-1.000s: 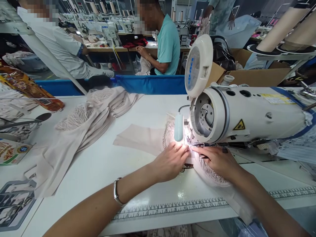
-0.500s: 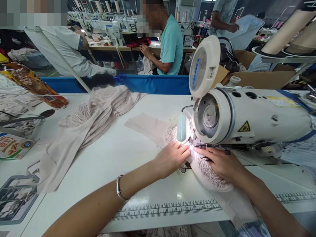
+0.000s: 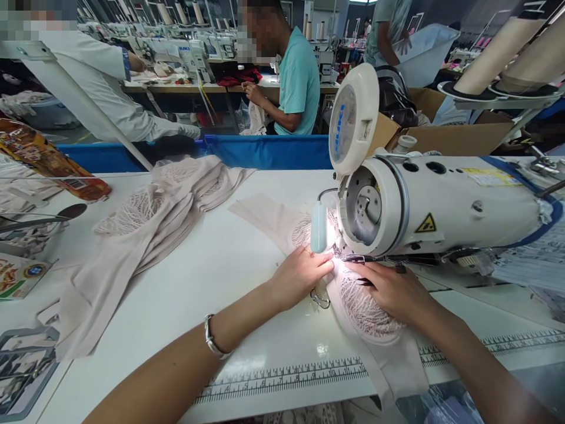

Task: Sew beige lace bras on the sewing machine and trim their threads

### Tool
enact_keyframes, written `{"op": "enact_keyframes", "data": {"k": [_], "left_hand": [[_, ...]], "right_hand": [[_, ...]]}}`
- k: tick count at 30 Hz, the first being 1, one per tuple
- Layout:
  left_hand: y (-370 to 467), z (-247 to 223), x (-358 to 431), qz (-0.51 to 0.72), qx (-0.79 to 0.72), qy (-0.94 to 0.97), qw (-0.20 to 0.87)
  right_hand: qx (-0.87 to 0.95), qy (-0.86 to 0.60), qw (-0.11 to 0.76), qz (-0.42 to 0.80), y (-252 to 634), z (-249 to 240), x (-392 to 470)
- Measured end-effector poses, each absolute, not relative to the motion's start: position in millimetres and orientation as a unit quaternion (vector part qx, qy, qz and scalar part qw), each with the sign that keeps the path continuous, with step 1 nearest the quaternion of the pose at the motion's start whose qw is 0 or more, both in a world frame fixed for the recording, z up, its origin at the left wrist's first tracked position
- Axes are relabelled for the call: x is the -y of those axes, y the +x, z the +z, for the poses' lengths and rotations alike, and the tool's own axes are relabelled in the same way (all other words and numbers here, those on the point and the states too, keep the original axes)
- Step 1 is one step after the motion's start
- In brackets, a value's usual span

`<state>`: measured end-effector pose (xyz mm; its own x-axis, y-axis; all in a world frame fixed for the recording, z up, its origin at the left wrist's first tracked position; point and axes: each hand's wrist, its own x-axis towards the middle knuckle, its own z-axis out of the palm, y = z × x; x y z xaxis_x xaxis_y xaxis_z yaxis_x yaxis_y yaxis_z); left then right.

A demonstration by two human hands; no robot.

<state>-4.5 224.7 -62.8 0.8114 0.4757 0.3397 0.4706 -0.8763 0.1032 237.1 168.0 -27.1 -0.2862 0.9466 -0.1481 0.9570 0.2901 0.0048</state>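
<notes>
A white sewing machine [image 3: 459,203] reaches in from the right, its round end cover [image 3: 354,121] swung up. Under its lit needle area lies a pale pink lace piece [image 3: 364,303], whose band hangs toward the front edge. My left hand [image 3: 298,274] presses on the fabric left of the needle, fingers together; whether they pinch cloth cannot be made out. My right hand [image 3: 392,288] rests on the lace right of the needle, fingers stretched out and spread a little. The needle tip is hidden by glare.
A pile of pale garments [image 3: 172,206] lies on the white table [image 3: 198,294] at left, near a brown packet [image 3: 53,162] and a grey tray [image 3: 26,371]. A printed ruler [image 3: 286,380] runs along the front. People sit and stand beyond the blue cloth [image 3: 269,152].
The view has shifted slightly, moving most things left. The wheel inside the machine's open end has turned. The band's lower end has swung left and lies straighter near the table's front edge.
</notes>
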Motion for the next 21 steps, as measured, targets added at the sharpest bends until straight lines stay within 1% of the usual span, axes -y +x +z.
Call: {"op": "enact_keyframes", "data": {"k": [5,8,11,16,21], "left_hand": [[-5,-64,-227,0.195,-0.246,0.949,0.014],[-5,-63,-227,0.197,-0.243,0.95,0.011],[-6,-63,-228,0.185,-0.248,0.951,0.005],[-5,-66,-232,0.186,-0.256,0.949,0.0],[-5,-69,-233,0.187,-0.26,0.947,0.008]], "right_hand": [[-0.802,0.596,0.03,-0.029,239,-31,-169],[-0.788,0.614,0.033,-0.034,236,-31,-170],[-0.755,0.652,0.03,-0.061,233,-33,-173],[-0.716,0.687,-0.016,-0.123,230,-39,-178],[-0.718,0.689,-0.036,-0.094,234,-42,-176]]}}
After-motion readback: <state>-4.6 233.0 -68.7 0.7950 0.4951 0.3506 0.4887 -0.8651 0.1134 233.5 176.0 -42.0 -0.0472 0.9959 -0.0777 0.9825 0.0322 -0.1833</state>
